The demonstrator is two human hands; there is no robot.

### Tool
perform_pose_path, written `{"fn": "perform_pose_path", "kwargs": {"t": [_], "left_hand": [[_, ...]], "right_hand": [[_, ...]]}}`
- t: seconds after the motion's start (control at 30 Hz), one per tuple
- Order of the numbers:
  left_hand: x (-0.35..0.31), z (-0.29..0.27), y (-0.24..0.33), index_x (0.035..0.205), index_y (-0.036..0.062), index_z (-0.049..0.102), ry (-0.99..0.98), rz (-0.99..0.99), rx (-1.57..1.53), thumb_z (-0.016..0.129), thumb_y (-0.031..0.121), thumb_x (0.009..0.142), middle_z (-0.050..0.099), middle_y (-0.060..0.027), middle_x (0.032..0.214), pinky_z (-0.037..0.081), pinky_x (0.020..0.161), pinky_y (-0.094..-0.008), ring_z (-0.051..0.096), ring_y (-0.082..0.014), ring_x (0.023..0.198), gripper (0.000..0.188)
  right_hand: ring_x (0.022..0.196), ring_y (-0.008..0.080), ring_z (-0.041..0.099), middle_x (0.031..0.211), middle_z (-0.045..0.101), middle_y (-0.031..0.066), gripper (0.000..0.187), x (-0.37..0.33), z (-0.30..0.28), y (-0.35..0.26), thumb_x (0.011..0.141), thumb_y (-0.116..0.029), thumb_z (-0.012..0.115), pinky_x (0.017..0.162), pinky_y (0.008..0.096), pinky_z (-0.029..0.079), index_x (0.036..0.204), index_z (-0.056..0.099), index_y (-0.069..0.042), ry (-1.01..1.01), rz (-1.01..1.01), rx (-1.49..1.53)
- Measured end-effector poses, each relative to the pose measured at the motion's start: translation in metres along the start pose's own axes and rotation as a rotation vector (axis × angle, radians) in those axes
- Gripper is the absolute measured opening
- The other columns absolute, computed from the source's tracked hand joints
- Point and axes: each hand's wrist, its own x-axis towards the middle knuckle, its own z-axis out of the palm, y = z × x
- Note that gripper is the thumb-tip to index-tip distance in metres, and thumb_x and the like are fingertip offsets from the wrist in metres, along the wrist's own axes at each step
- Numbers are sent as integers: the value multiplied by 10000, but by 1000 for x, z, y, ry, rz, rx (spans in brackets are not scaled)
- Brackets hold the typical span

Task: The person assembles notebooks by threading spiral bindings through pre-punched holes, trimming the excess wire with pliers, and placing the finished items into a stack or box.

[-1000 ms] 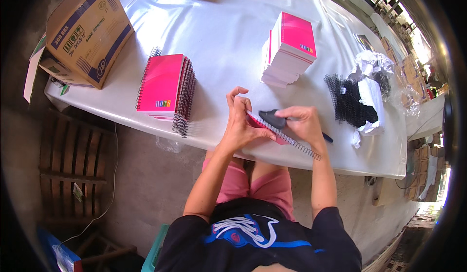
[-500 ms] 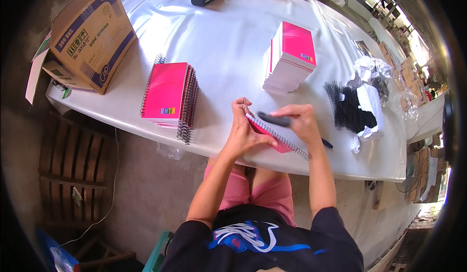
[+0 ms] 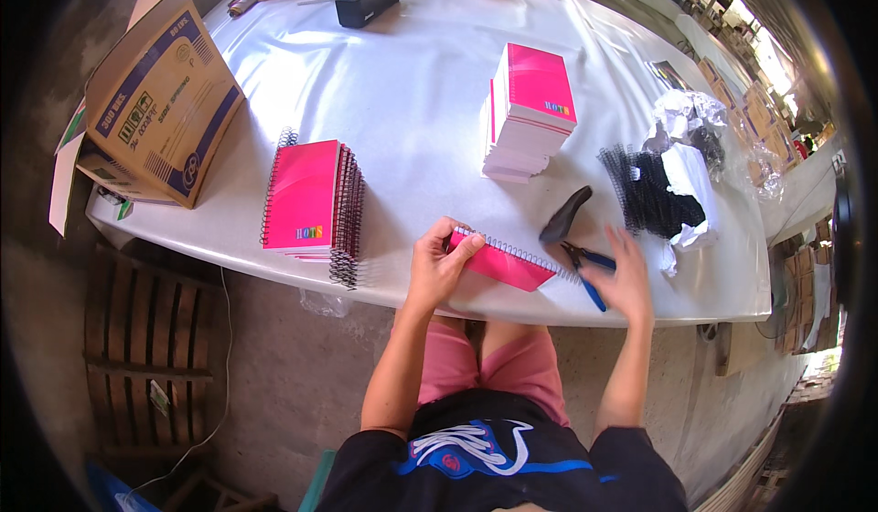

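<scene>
My left hand [image 3: 436, 265] grips the top left corner of a red spiral notebook [image 3: 505, 269], thumb on its cover. A wire coil runs along the notebook's upper edge, and its loose end sticks out on the right. My right hand [image 3: 626, 279] is open, fingers stretched out, just beside blue-handled pliers [image 3: 597, 294] on the table. Whether it touches their handles I cannot tell. A dark, curved, smooth tool [image 3: 567, 214] lies just beyond the pliers; its exact kind is unclear.
Coil-bound red notebooks [image 3: 302, 192] are stacked on the left, before a cardboard box [image 3: 165, 109]. An uncoiled red-covered stack [image 3: 532, 91] stands farther back. Black wire coils [image 3: 645, 196] and crumpled white paper [image 3: 686, 114] lie right. A tape dispenser [image 3: 369, 2] sits at the back.
My right hand has let go of the dark curved tool, now on the table, and moved right to the pliers. My left hand has shifted down slightly with the notebook.
</scene>
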Motion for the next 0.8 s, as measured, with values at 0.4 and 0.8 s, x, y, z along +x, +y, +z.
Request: {"fn": "perform_pose_path", "kwargs": {"t": [0.4,0.8], "left_hand": [[-24,29,42,919,63,721,502,569,419,793,63,678,519,-16,692,359,567,-242,438,-113,615,251],[-38,26,44,1042,117,712,588,728,605,795,13,639,507,-12,694,381,537,-242,464,-121,620,424]], "right_hand": [[1030,344,460,1114,484,184,525,-50,18,-54,908,-291,518,913,421,364,1378,391,-93,199,-237,586],[1060,300,454,1123,464,146,402,-46,-17,-147,853,-313,619,974,463,293,1247,577,-243,208,-463,348]]}}
